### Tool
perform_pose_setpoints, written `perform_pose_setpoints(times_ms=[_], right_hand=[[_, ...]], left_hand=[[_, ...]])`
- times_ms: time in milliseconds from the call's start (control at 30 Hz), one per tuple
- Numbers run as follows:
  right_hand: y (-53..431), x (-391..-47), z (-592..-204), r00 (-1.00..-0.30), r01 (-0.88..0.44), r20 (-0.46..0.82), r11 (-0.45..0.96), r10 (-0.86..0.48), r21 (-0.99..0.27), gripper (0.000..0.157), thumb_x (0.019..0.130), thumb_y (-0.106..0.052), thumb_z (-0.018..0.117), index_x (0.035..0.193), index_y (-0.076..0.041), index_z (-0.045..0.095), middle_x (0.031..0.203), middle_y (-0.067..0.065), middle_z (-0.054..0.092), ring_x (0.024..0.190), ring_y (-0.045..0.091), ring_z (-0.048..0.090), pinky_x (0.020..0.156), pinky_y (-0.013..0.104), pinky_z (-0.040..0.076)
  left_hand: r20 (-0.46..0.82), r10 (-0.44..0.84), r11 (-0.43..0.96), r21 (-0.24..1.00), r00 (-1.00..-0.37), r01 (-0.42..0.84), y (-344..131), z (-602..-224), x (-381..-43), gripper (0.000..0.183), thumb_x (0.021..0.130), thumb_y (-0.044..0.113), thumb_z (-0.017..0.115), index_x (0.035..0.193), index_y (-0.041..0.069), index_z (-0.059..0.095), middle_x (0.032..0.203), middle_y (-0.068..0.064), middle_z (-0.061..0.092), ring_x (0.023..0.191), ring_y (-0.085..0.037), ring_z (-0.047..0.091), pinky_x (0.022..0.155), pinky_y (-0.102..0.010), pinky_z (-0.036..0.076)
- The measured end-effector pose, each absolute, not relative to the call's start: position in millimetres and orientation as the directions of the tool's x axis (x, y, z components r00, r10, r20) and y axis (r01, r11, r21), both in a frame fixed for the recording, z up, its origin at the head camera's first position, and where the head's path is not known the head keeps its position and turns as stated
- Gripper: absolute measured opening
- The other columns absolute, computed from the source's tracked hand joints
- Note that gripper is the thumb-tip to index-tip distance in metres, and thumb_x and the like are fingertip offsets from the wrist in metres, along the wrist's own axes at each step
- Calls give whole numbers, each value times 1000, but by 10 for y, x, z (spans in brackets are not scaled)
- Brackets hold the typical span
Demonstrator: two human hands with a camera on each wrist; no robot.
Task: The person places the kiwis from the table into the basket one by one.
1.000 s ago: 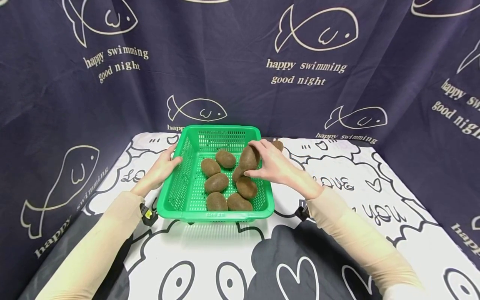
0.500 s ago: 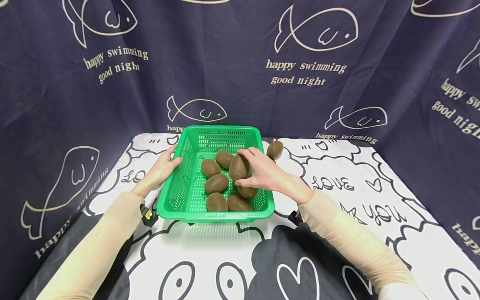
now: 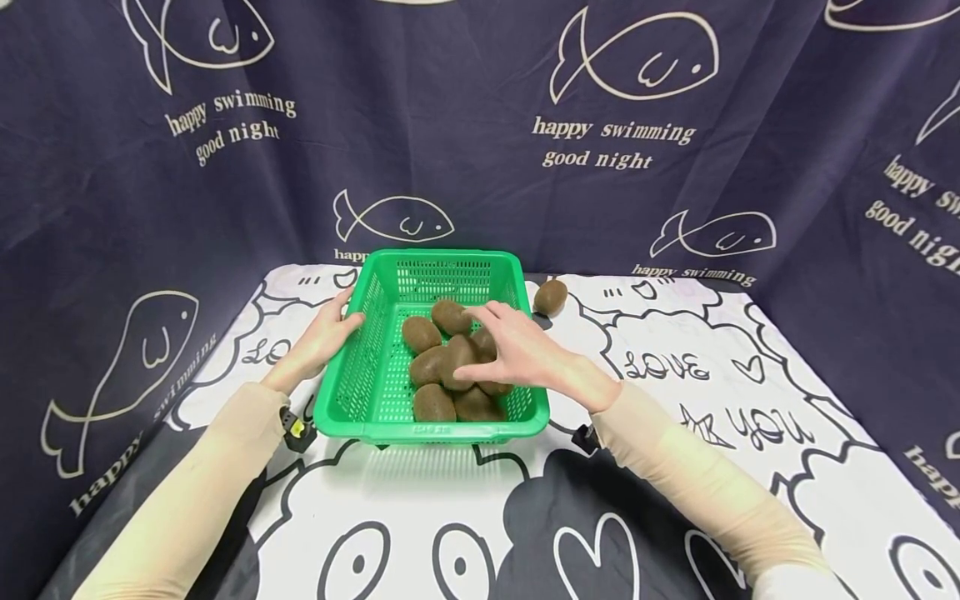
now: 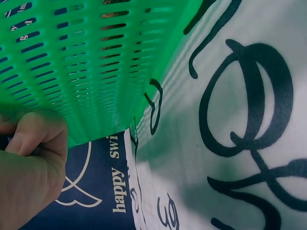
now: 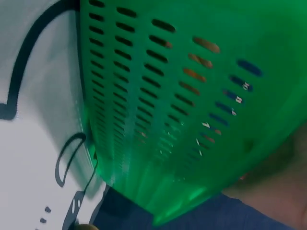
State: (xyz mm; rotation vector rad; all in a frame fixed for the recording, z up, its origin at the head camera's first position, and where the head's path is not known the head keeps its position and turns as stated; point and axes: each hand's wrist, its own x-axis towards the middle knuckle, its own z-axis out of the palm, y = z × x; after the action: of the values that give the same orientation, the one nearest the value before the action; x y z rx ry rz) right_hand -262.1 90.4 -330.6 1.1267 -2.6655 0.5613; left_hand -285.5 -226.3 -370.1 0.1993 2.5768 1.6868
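A green plastic basket [image 3: 435,432] with slotted walls stands on the table, holding several brown kiwis [image 3: 422,335]. At its left side my left hand [image 3: 321,340] grips the rim, thumb over the inner edge; the left wrist view shows curled fingers [image 4: 41,129] against the wall. My right hand [image 3: 521,350] reaches over the right rim, fingers and thumb spread apart. A blurred kiwi [image 3: 452,358] lies by its thumb, on top of other kiwis, with a gap between it and the upper fingers. In the right wrist view the basket wall covers most of that hand.
One kiwi [image 3: 551,297] lies on the table outside the basket, at the back right. A white patterned cloth [image 3: 675,333] covers the table, and a dark blue fish-print curtain [image 3: 480,167] hangs behind it.
My right hand has carried a kiwi from the basket's right side toward its middle and spread its fingers from it. The left hand and the basket have stayed in place.
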Motion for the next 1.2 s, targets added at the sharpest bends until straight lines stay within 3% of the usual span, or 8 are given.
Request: perform_pose_setpoints(times_ms=[167, 333, 567, 833, 967, 1200], right_hand=[[1084, -2833, -3290, -738, -667, 436, 652, -515, -360, 57, 90, -41, 64, 130, -1, 54, 121, 15, 59, 106, 27, 55, 96, 43, 47], [1387, -3259, -3476, -795, -565, 515, 703, -321, -433, 43, 92, -27, 63, 122, 4, 59, 115, 24, 60, 104, 37, 53, 96, 50, 42], [1686, -3687, -3822, -920, -358, 314, 834, -236, -420, 64, 86, -31, 67, 136, 4, 47, 133, 31, 49, 123, 46, 45, 105, 57, 39], [1706, -3869, -3967, -968, -251, 88, 902, -235, -350, 85, 86, -37, 65, 151, -1, 25, 148, 31, 31, 129, 53, 37, 106, 65, 37], [1706, -3924, -3980, -973, -226, 32, 913, -229, -339, 83, 87, -36, 64, 152, -3, 24, 148, 32, 31, 128, 54, 37, 105, 65, 38], [1755, -3999, -4009, -983, -182, 96, 919, -158, -350, 65, 87, -29, 69, 137, -2, 38, 132, 33, 39, 114, 51, 49, 96, 61, 45]], left_hand=[[28, 134, 395, 915, -991, 79, -2282, -3711, -2846, 67, 96, 9, 42, 156, 10, 12, 125, -33, 52, 77, -16, 65, 68, -29, 61], [29, 127, 402, 912, -991, 78, -2293, -3694, -2833, 68, 96, 10, 42, 156, 11, 12, 125, -32, 52, 76, -15, 64, 67, -28, 61], [35, 130, 381, 921, -991, 83, -2266, -3697, -2816, 67, 96, 10, 43, 156, 9, 11, 132, -31, 47, 75, -14, 62, 67, -26, 60], [40, 113, 394, 915, -993, 82, -2253, -3744, -2828, 66, 96, 9, 42, 156, 8, 14, 129, -31, 51, 76, -14, 63, 69, -28, 60], [48, 112, 407, 909, -993, 90, -2250, -3741, -2841, 67, 96, 10, 43, 156, 8, 14, 132, -30, 48, 78, -15, 63, 69, -27, 60], [27, 111, 398, 915, -993, 69, -2255, -3719, -2848, 68, 97, 11, 43, 156, 8, 10, 136, -31, 45, 81, -21, 63, 67, -28, 61]])
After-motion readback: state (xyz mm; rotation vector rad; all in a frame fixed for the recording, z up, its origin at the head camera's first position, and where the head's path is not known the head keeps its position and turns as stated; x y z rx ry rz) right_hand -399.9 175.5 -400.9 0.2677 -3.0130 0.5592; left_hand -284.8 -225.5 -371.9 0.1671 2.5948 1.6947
